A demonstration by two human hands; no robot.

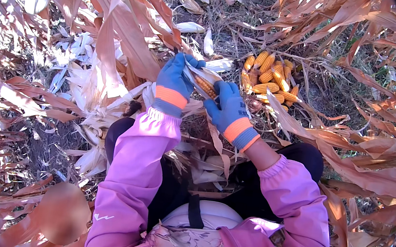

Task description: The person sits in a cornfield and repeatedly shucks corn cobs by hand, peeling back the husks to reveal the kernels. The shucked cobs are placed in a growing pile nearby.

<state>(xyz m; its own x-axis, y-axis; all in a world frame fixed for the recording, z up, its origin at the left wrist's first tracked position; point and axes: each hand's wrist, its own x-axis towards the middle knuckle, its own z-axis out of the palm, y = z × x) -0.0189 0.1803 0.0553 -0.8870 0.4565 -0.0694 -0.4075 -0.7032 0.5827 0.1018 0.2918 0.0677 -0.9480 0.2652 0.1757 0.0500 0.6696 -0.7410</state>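
Both hands wear blue work gloves with orange and blue cuffs. An ear of corn (pixel 205 87) is held between them, partly wrapped in pale dry husk (pixel 204 72), with a strip of its kernels showing. My left hand (pixel 177 76) grips the husk at the upper end of the ear. At the lower end, the thumb and fingers of my right hand (pixel 227 106) close around the ear. To the right of the hands lies a pile of husked yellow corn ears (pixel 270 78) on the ground.
Dry corn leaves (pixel 128 28) hang close to the left hand from the upper left. Shed husks (pixel 90 83) lie on the left. More dry stalks and leaves (pixel 372 165) crowd the right side. My bent knees (pixel 302 158) frame the hands.
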